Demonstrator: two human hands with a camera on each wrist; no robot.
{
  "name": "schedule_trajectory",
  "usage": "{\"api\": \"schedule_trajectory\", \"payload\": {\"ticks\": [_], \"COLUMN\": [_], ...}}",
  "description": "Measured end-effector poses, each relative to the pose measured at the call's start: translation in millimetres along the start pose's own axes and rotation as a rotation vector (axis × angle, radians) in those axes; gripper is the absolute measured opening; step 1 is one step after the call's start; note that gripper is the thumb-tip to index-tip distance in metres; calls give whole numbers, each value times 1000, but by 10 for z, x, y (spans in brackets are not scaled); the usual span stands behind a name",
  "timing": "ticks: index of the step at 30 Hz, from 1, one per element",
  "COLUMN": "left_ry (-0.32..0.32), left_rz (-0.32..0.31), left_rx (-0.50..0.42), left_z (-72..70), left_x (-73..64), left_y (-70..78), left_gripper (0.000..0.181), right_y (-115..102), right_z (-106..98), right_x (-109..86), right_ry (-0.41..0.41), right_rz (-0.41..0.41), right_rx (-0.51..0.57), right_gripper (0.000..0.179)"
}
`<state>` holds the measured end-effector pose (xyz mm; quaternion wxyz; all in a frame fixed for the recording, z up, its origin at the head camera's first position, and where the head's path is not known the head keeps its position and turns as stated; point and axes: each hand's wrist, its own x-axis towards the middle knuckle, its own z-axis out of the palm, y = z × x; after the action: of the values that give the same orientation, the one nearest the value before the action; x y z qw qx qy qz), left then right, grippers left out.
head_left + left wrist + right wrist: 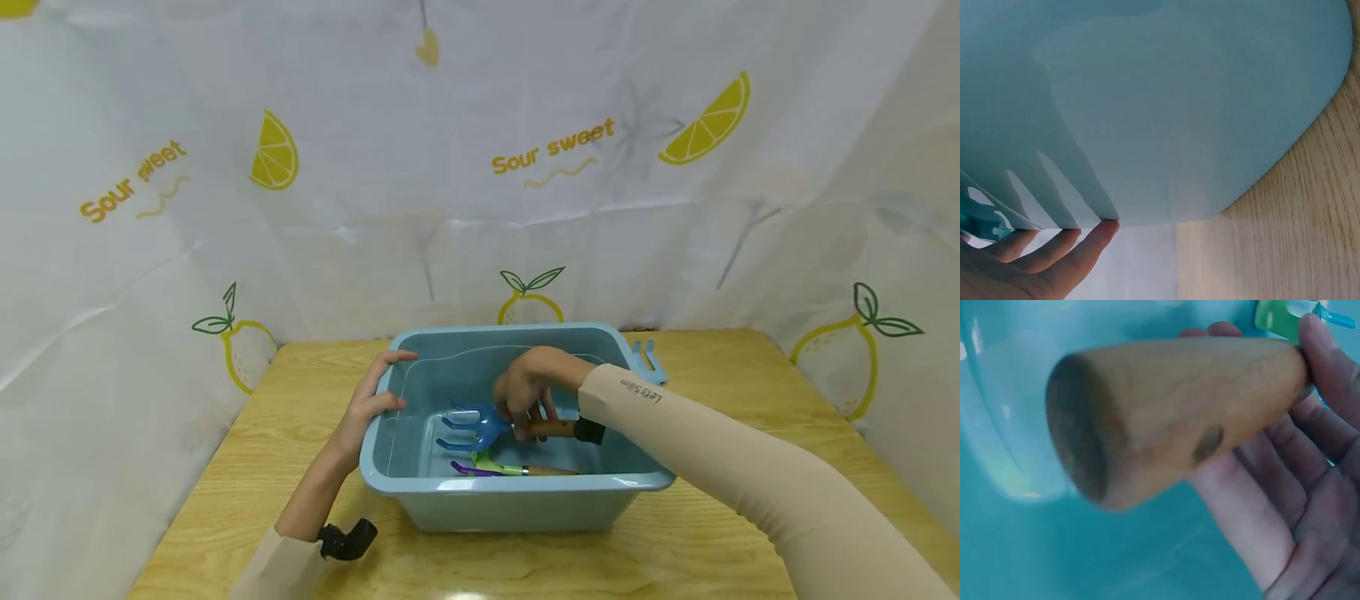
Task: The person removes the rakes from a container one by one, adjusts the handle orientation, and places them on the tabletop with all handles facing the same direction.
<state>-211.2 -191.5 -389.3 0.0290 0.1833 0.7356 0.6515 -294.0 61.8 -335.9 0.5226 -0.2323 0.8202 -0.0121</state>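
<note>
A light blue plastic basin (517,483) stands on the table. My left hand (367,408) holds its left rim, with thumb and a finger over the edge; in the left wrist view other fingers (1088,253) lie against the outer wall. Inside the basin, my right hand (528,387) grips a small garden rake (483,429) with blue tines pointing left. Its wooden handle (1179,406) lies between thumb and fingers in the right wrist view. Below it in the basin are a green tool (502,467) with a wooden handle and a purple piece (472,470), partly hidden by the front rim.
A blue slotted handle (648,362) sticks out at the basin's right side. The wooden table (262,442) reaches back to a white cloth (375,200) printed with lemons. A black wrist mount (347,540) juts from the left forearm near the basin's front left corner.
</note>
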Motion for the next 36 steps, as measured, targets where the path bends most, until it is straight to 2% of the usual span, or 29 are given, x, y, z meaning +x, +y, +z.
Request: {"api": "schedule_trajectory", "payload": {"ticks": [2, 6, 15, 21, 26, 36], "left_ry": [1, -3, -15, -16, -13, -15], "left_rz": [4, 11, 16, 30, 16, 17], "left_rx": [4, 2, 4, 5, -5, -9], "left_z": [-5, -7, 8, 7, 9, 7], "left_x": [5, 6, 2, 10, 6, 3], "left_y": [2, 7, 18, 8, 2, -1], "left_gripper": [67, 66, 65, 66, 67, 68], "right_y": [3, 4, -2, 53, 103, 182], "right_z": [-15, -40, -87, -161, -202, -235], "right_x": [-9, -33, -148, -279, -369, -517], "right_ry": [-1, 3, 31, 88, 121, 133], "right_rz": [-30, -76, -137, -202, -258, -362], "right_rx": [2, 9, 17, 75, 89, 156], "right_gripper": [2, 9, 6, 15, 10, 11]}}
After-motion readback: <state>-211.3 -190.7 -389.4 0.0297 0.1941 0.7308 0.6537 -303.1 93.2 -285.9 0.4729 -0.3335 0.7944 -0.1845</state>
